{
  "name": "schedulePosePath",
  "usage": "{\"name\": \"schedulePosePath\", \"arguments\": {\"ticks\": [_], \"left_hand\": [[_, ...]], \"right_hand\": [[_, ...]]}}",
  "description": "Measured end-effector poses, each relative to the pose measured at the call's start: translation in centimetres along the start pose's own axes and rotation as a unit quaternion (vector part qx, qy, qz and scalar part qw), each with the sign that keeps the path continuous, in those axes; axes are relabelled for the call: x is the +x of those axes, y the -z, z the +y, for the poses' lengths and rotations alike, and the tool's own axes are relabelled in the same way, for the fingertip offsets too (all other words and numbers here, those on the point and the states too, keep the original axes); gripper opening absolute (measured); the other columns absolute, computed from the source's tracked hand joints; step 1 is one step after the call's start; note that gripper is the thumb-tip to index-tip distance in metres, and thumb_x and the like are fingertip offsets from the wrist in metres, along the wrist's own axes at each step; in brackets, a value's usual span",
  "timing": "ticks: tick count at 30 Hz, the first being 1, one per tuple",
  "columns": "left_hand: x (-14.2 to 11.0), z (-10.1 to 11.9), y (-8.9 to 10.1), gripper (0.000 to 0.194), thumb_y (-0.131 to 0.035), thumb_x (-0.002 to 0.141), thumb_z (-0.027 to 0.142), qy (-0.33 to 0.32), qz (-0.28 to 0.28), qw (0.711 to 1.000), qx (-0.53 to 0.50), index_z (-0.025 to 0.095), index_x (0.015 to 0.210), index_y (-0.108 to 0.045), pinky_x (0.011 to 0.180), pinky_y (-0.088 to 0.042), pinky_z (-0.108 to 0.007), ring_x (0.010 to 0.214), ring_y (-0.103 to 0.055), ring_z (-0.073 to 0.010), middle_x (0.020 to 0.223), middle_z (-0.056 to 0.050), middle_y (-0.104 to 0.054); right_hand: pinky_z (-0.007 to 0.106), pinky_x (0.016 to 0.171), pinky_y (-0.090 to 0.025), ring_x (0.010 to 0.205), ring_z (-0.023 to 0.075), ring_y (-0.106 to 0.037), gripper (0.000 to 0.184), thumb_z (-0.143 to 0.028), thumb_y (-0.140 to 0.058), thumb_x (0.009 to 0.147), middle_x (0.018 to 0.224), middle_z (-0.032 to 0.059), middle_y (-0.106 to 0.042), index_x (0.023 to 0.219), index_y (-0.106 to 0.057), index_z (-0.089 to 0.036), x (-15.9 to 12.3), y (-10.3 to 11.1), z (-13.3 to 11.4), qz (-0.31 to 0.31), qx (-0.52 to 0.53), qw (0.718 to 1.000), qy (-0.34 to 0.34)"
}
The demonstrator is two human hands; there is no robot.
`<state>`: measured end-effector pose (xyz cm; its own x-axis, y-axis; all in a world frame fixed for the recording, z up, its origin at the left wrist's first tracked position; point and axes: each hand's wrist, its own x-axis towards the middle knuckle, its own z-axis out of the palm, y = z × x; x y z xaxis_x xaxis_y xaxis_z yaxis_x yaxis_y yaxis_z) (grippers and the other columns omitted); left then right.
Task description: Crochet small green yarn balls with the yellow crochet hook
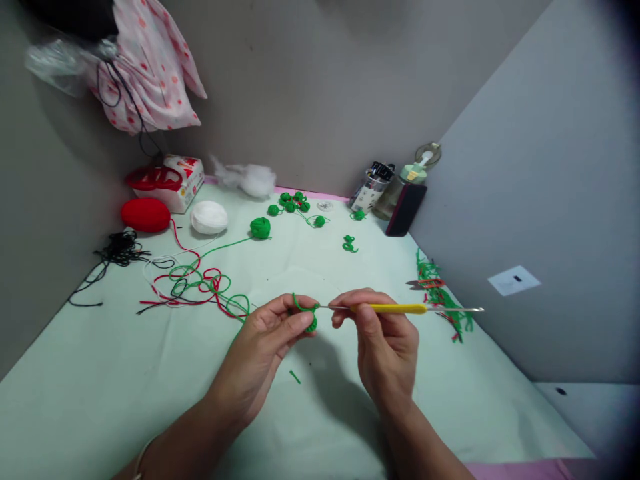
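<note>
In my left hand (273, 343) a small green crochet piece (312, 325) is pinched between thumb and fingers, with green yarn looped over the index finger. My right hand (383, 340) grips a crochet hook (395, 309) by its yellow handle, held level. The hook's left metal tip meets the top of the green piece; its other metal end points right, free in the air. A green strand trails from behind my left hand toward loose loops of yarn on the table. Below the hands lies a short green yarn scrap (295, 377).
A red yarn ball (146, 215), a white yarn ball (209, 217) and a green yarn ball (260, 228) sit at the left and back. Several small green crocheted pieces (290, 206) lie behind. Orange-handled snips (431, 283) rest among scraps at right, near a leaning phone (407, 210).
</note>
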<state>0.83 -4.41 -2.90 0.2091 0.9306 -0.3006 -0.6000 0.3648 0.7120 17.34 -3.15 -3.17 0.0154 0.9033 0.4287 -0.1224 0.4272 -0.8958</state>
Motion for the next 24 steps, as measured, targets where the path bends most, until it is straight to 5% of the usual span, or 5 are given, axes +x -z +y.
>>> {"name": "schedulePosePath", "arguments": {"ticks": [24], "left_hand": [[-0.26, 0.2, -0.37, 0.01, -0.088, 0.083, 0.029, -0.014, -0.001, 1.0, -0.002, 0.024, 0.09, -0.081, 0.083, -0.048, -0.025, 0.082, -0.057, -0.0127, 0.084, 0.002, -0.06]], "right_hand": [[0.031, 0.07, -0.056, 0.076, 0.0144, -0.068, 0.02, -0.023, -0.061, 0.105, 0.094, 0.0023, -0.075, 0.103, -0.08, -0.027, -0.13, -0.14, -0.25, 0.032, -0.035, 0.998, 0.029]]}}
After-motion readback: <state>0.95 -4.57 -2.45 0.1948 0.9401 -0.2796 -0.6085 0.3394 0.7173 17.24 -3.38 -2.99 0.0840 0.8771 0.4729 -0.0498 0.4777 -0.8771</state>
